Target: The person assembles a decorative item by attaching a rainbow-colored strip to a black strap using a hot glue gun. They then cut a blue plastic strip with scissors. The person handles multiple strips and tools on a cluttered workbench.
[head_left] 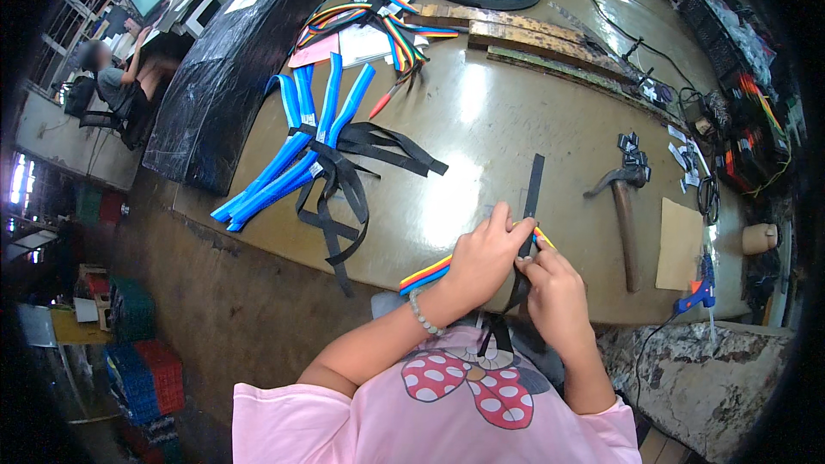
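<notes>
Near the front of the surface [593,146], I see a flat, plain black strap [534,185], its square end pointing away from the person. A striped band [427,274], yellow, red and blue, crosses it. The left hand's [488,251] grip is closed on the band; the right hand [554,294] pinches the strap.

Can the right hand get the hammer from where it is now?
Probably yes. The hammer lies to the right of the right hand, and nothing seems to block the way across the table. But that hand is busy with the black strap just now.
</notes>
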The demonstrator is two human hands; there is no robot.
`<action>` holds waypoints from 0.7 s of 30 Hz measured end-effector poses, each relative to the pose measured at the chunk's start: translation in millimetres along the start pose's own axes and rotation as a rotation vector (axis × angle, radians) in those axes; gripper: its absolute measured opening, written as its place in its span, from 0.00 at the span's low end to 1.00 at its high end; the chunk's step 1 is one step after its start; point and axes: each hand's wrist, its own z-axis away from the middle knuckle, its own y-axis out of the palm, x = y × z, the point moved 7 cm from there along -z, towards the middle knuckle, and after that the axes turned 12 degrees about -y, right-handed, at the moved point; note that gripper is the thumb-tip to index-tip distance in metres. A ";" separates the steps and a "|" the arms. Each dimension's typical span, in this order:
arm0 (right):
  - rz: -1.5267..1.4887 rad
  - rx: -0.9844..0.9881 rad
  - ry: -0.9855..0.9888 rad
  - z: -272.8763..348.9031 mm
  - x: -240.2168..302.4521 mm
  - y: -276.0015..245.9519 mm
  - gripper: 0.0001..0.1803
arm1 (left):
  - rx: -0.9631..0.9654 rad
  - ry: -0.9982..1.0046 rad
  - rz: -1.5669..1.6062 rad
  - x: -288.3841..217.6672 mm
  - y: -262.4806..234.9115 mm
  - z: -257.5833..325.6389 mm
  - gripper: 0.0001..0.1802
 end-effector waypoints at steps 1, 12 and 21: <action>0.022 0.009 -0.004 2.2 2.7 -0.9 0.18 | -0.003 -0.010 -0.013 0.6 1.2 -0.2 0.17; -0.561 0.269 0.037 62.5 -4.8 -24.3 0.20 | -0.014 -0.008 0.013 0.8 1.0 0.0 0.17; 0.543 -0.288 1.386 280.8 -215.0 -148.9 0.43 | -0.054 0.041 0.172 -4.1 -15.1 7.3 0.18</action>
